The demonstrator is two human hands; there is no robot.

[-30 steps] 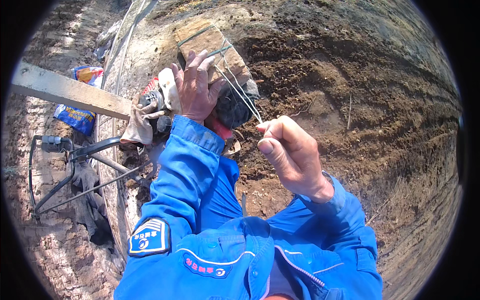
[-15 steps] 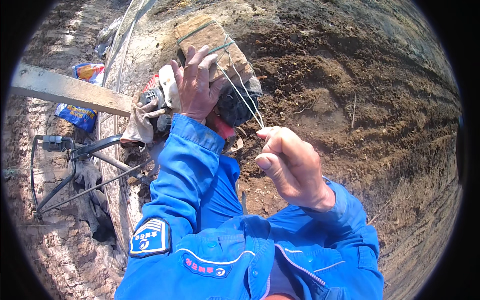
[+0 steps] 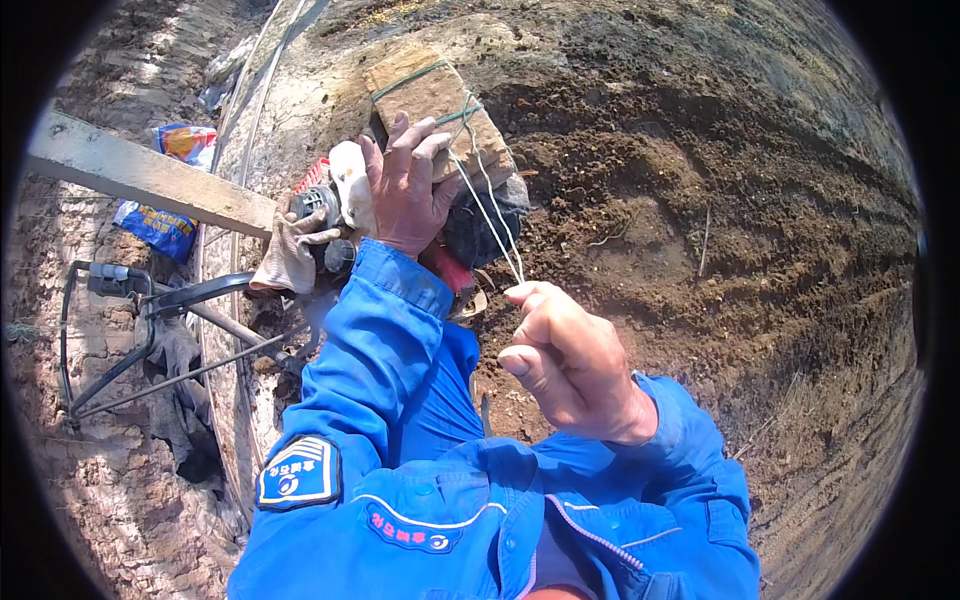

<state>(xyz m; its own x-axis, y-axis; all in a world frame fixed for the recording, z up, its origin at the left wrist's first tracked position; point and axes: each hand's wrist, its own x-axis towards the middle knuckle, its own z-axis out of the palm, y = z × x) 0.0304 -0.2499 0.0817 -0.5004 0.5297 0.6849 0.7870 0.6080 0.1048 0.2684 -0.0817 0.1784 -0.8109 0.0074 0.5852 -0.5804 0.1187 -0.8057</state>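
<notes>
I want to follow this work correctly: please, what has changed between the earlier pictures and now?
The right hand moved toward the jacket, drawing the string with it. Nothing visibly newly grasped or released. The left hand stayed against the brown block.

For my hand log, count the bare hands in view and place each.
2. The bare, blue-cuffed left grip lies against the tan rectangular block; the bare, blue-cuffed right grip, lower and farther right, pinches the thin pale string. No other hand shows.
</notes>
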